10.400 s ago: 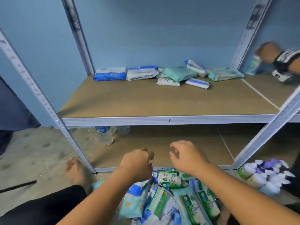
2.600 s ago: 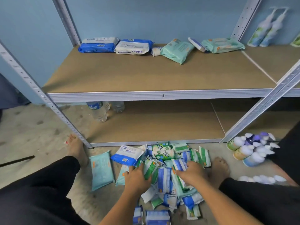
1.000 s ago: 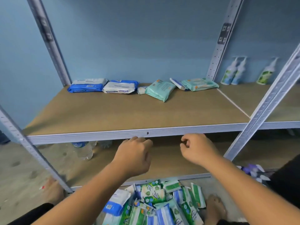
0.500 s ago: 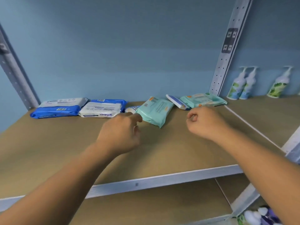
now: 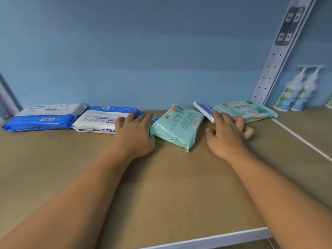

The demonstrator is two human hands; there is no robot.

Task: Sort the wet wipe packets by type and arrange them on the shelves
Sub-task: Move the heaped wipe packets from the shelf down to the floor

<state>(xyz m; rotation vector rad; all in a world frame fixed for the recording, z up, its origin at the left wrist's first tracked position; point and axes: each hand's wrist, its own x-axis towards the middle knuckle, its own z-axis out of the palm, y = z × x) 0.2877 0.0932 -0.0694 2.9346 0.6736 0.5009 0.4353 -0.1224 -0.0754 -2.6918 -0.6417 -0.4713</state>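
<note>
Along the back of the brown board shelf (image 5: 161, 186) lie a blue-and-white plastic wipe packet (image 5: 39, 122) and a white-and-blue plastic wipe packet (image 5: 98, 121), on which our left hand (image 5: 133, 134) rests flat-fingered, grip slack. Next come a tilted mint-green wipe packet (image 5: 177, 126) and a slim white-and-blue packet (image 5: 203, 108); our right hand (image 5: 226, 136), fingers spread, grip empty, sits just before it and a flat mint-green packet (image 5: 253, 109)

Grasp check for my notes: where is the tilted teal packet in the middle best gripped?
Probably pinch the teal wet wipe packet across its near end, coming from the front: that end lies free on the shelf, while its far end is propped up beside the small blue-and-white packet.
</note>
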